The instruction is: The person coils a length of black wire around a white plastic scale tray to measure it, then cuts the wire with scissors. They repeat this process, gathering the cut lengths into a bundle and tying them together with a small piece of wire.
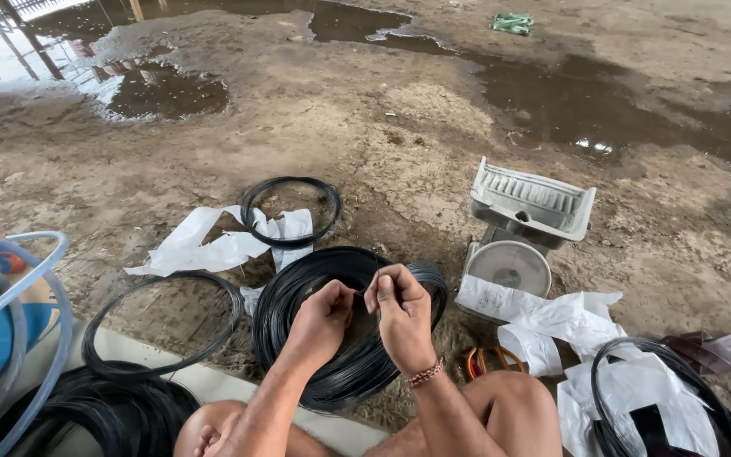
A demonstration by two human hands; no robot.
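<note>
Black binding wire lay in a thick coil point(344, 338) on the muddy ground point(399, 135) right below my hands. My left hand point(323, 317) was curled nearly closed, thumb and fingertips pinched together, and my right hand point(401, 313) was closed the same way just beside it; the two met at a thin strand of that wire, too fine for me to see clearly. A thinner wire ring point(162, 326) lay to the left, and a small ring point(291, 211) sat farther off on crumpled white wrapping point(213, 245). To the right stood a grey-white weighing scale point(522, 233) with a round dial, white wrapping point(552, 322) bunched at its foot. Another wrapped coil point(662, 398) lay at far right, beside a flat clear packet point(725, 349).
</note>
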